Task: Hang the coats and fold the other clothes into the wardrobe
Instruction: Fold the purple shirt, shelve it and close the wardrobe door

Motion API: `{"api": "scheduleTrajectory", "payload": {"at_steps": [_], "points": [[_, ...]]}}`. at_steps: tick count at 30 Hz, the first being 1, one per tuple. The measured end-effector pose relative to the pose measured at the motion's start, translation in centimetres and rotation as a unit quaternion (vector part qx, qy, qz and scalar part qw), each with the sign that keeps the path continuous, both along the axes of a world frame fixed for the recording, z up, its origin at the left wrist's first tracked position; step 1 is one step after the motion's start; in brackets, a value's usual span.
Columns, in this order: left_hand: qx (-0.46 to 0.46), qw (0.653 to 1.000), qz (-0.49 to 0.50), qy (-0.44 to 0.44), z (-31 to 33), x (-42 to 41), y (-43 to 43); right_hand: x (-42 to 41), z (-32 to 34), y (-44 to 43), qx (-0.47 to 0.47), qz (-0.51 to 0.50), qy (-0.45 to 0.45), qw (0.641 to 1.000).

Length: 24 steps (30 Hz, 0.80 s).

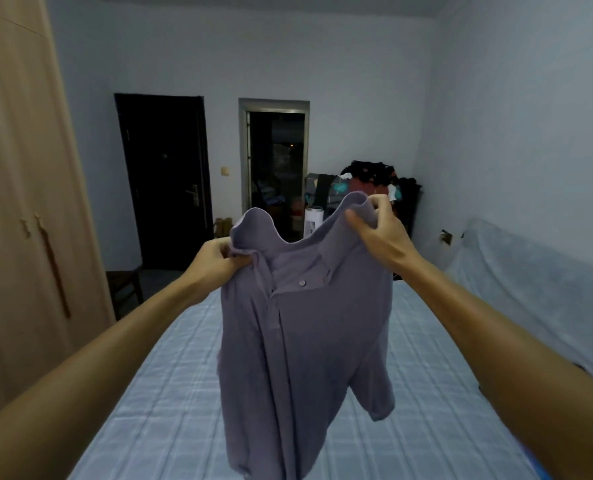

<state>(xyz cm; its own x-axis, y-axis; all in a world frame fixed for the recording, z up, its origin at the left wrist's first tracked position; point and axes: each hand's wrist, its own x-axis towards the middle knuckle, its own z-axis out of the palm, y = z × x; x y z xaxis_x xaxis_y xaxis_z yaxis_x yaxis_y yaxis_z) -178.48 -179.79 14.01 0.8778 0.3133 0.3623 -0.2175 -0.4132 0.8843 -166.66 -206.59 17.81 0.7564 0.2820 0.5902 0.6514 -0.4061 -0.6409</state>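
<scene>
Purple shirt (305, 341) is hanging in the air over the bed (170, 393), held up by both shoulders. Its front is facing the camera, with one button showing on the placket. The collar is sagging between the hands, and one short sleeve is dangling at lower right. The hem is running out of frame at the bottom, so contact with the bed cannot be told.

Left hand (215, 261) is pinching the shoulder just beside the collar, fingers (234, 262) clamped together on the cloth. Right hand (374, 226) is holding the other shoulder higher up, fingers curled over the top edge and the thumb pressing the near side.

A pale blue checked cover is lying on the bed below. Wardrobe (18, 202) is standing at left, doors closed. In the far wall a dark door (163, 178) is standing shut, next to an open doorway (276, 168). Clothes pile (374, 178) is sitting in the far right corner.
</scene>
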Motion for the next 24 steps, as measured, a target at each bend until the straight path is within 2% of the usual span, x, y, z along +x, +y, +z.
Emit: {"api": "scheduleTrajectory", "payload": {"at_steps": [5,10,12,14,16,18,21,24], "points": [[0.087,0.988,0.117,-0.056,-1.0,-1.6,3.2,-3.6,-0.9,2.8,-0.177,-0.042,-0.086,0.979],[0.153,0.965,0.191,-0.092,-1.2,-4.3,6.1,-4.9,-3.9,4.3,-0.239,0.012,-0.052,0.970],[0.162,0.966,0.185,-0.078,-1.5,-5.2,7.3,-4.9,-5.0,5.0,-0.175,0.005,-0.096,0.980],[0.167,0.969,0.171,-0.068,-1.8,-6.0,8.0,-5.5,-5.6,6.0,-0.048,-0.025,-0.093,0.994],[0.173,0.970,0.157,-0.072,-1.9,-6.6,8.4,-6.1,-6.0,7.5,0.085,-0.037,-0.015,0.996],[0.166,0.976,0.131,-0.054,-1.9,-7.1,8.8,-6.3,-6.4,8.9,0.173,-0.042,0.064,0.982],[0.178,0.979,0.099,-0.028,-1.9,-7.8,9.5,-6.6,-6.5,10.8,0.192,-0.066,0.110,0.973],[0.205,0.977,0.059,0.000,-1.8,-8.5,10.3,-7.3,-5.5,11.8,0.139,-0.101,0.076,0.982]]}}
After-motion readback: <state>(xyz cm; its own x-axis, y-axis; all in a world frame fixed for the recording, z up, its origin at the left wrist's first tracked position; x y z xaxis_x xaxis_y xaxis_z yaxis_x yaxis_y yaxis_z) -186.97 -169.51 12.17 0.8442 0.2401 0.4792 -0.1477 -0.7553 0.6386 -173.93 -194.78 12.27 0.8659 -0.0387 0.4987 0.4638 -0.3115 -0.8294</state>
